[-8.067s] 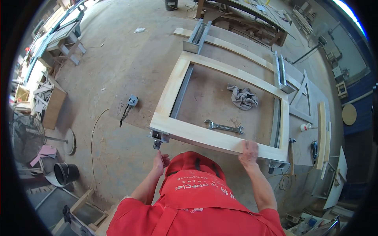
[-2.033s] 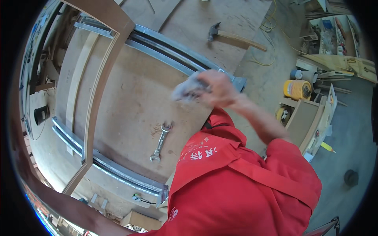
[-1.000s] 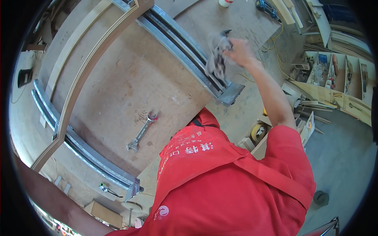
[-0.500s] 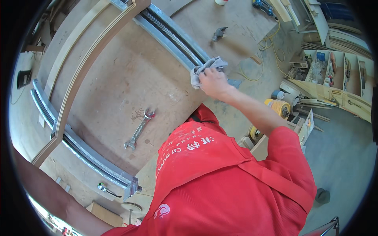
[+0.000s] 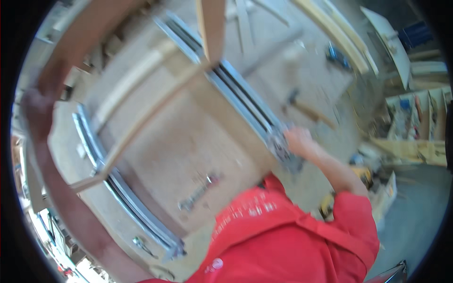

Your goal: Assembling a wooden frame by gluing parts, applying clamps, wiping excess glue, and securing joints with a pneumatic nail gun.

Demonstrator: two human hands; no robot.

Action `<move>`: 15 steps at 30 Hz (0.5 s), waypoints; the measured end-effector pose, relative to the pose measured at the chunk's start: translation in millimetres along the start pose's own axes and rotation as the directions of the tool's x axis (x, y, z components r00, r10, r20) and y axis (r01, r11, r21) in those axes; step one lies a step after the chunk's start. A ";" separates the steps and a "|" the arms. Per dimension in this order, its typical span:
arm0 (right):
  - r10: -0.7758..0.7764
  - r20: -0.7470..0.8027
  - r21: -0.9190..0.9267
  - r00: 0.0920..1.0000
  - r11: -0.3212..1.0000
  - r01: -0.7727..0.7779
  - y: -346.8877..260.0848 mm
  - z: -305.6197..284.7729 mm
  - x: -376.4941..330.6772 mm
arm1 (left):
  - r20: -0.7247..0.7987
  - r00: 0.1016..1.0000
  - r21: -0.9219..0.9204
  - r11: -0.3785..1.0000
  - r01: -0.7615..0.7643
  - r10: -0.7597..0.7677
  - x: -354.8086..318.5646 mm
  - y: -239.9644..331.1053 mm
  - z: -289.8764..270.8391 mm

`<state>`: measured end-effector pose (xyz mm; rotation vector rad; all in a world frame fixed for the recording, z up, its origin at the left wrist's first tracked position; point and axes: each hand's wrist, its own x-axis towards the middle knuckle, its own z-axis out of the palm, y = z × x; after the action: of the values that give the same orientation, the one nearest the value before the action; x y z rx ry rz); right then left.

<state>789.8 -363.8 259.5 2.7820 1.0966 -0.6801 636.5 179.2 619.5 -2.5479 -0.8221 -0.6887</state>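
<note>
Head view, right hand closed around a grey rag at the near end of a metal rail, left hand beside the wooden frame, grip unclear, divided wooden box at right holding blurred blue and red items.

Workshop: steel clamps, hammer, wrench, wooden boards
</note>
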 end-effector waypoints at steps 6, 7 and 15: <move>0.306 -0.119 0.326 0.945 0.911 -0.254 25.7 -84.6 61.8 | 0.085 0.996 -0.039 0.999 -0.030 0.033 17.7 -11.2 1.1; 0.392 -0.190 0.570 0.900 0.790 -0.224 17.1 -97.4 74.0 | 0.093 0.995 -0.027 0.999 -0.027 0.030 18.1 -15.5 -1.0; 0.403 -0.395 0.918 0.826 0.158 0.362 -101.8 -116.7 218.4 | 0.185 0.982 -0.203 0.979 -0.008 0.046 39.1 -31.1 18.1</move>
<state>907.1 -124.0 280.1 4.4888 0.6450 -0.7333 651.0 228.6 632.5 -2.8368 -0.8127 -0.5531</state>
